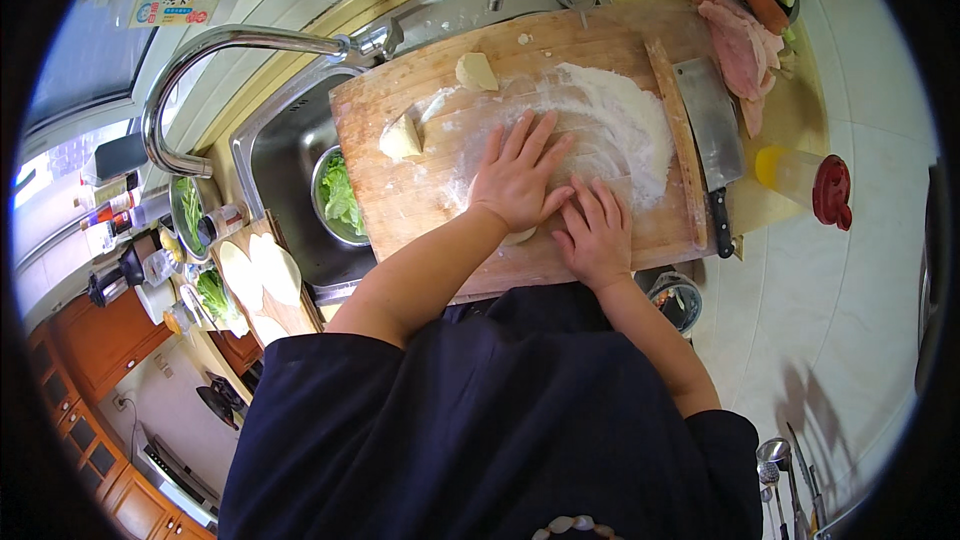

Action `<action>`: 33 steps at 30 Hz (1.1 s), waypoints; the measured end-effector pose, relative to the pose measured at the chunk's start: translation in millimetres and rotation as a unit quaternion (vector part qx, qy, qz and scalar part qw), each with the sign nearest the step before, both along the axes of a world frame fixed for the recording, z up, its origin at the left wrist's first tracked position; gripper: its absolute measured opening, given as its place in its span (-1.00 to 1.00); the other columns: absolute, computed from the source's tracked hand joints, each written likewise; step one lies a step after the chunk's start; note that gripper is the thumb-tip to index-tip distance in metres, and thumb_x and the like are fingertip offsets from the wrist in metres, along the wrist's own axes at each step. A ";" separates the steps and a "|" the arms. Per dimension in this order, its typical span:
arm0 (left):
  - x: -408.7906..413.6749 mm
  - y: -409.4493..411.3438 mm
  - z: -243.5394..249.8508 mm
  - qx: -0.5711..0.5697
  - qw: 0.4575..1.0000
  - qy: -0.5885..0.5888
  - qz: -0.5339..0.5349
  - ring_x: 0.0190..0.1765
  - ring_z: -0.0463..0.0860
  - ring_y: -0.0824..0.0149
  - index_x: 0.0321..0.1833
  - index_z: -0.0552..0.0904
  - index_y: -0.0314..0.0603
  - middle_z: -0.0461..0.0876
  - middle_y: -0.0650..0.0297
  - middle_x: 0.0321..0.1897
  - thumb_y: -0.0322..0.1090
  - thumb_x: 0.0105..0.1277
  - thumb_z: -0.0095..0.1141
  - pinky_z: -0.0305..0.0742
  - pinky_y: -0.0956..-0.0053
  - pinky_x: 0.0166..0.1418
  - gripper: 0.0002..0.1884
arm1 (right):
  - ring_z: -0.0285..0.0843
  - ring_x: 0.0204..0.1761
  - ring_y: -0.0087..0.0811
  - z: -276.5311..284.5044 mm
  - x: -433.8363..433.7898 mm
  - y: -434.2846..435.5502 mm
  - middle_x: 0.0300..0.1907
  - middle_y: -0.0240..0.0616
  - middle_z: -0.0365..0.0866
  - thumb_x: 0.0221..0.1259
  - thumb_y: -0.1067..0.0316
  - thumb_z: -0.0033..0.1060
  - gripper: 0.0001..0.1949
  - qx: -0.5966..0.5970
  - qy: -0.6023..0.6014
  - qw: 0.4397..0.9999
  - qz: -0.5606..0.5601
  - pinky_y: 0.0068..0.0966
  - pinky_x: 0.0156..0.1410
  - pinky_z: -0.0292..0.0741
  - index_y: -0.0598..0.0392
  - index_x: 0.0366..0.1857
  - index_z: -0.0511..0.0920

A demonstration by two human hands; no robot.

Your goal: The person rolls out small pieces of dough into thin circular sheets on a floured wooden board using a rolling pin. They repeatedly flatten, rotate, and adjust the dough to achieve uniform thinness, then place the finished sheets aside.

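My left hand [517, 178] is spread flat, palm down, over a piece of dough [519, 237] whose pale edge peeks out beneath the heel of the hand. My right hand [598, 231] rests close beside it, fingers slightly apart and pointing away from me; its tips lie near my left thumb. Both are over a wooden cutting board [427, 221]. Two cut dough pieces lie on the board, one wedge [401, 139] at the left and one chunk [476, 73] farther back. Loose white flour [634, 120] is smeared across the right side.
The board partly covers a steel sink [292, 131], where a bowl of leafy greens [341, 199] sits. A faucet [176, 82] arches at left. Flattened dough sheets [274, 270] lie farther left. At right are a cleaver [709, 116], raw meat [739, 52] and a red-capped bottle [795, 172].
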State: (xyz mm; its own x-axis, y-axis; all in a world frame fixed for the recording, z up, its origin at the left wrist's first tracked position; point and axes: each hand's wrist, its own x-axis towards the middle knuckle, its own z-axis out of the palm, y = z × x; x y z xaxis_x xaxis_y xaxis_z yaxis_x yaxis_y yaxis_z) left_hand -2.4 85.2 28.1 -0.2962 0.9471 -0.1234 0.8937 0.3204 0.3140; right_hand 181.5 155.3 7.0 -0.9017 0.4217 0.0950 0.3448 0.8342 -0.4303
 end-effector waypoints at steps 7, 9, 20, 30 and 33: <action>-23.6 3.2 -32.7 0.143 0.976 -0.149 0.070 0.58 0.27 -0.02 0.47 0.50 -0.03 0.42 0.08 0.50 0.04 0.46 0.06 0.11 0.04 0.61 -0.42 | 0.28 0.47 -0.08 0.1 -3.4 1.9 0.46 -0.29 0.41 0.14 0.12 0.38 -0.47 0.008 0.022 1.000 -0.006 -0.04 0.53 0.23 -0.10 0.26 0.61; -20.9 -4.9 -38.0 0.203 0.913 -0.315 0.164 0.54 0.34 -0.02 0.42 0.54 -0.09 0.51 0.03 0.41 -0.10 0.48 0.07 0.19 0.07 0.58 -0.50 | 0.28 0.47 -0.06 -3.0 -0.9 4.9 0.46 -0.29 0.41 0.15 0.15 0.38 -0.47 0.005 0.033 0.999 -0.001 -0.04 0.53 0.23 -0.11 0.27 0.60; -105.2 -92.7 -17.3 0.146 0.952 0.059 0.263 0.33 0.48 -0.15 0.41 0.51 -0.17 0.49 -0.12 0.30 -0.35 0.13 0.43 0.42 0.18 0.41 -0.29 | 0.33 0.44 -0.11 -5.7 -0.4 1.0 0.40 -0.32 0.47 0.08 0.28 0.42 -0.53 -0.002 0.089 0.996 -0.009 -0.07 0.50 0.28 -0.10 0.16 0.64; -109.3 -60.4 -28.8 0.204 0.933 -0.068 0.288 0.15 0.59 -0.04 0.04 0.75 -0.25 0.65 0.06 0.03 -0.31 -0.03 0.60 0.50 0.19 0.29 -0.49 | 0.36 0.42 -0.11 -5.6 -2.3 0.5 0.38 -0.32 0.49 0.10 0.26 0.39 -0.54 0.012 0.082 0.996 -0.021 -0.08 0.47 0.31 -0.11 0.17 0.63; -112.7 -59.2 -25.5 0.174 0.953 -0.040 0.245 0.15 0.59 -0.06 0.17 0.69 -0.21 0.65 0.05 0.00 -0.26 -0.04 0.61 0.49 0.16 0.30 -0.37 | 0.37 0.42 -0.09 -5.2 -1.9 1.6 0.38 -0.30 0.49 0.11 0.27 0.38 -0.53 0.011 0.084 0.996 -0.021 -0.08 0.47 0.31 -0.11 0.18 0.62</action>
State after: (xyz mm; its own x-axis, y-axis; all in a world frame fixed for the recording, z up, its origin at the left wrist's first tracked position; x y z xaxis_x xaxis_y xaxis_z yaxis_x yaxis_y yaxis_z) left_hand -115.1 25.9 2.6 -0.7158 0.6855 0.1329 0.6328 0.5562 0.5387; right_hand 179.6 156.9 1.8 -0.8545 0.4539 0.2527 0.3039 0.8312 -0.4656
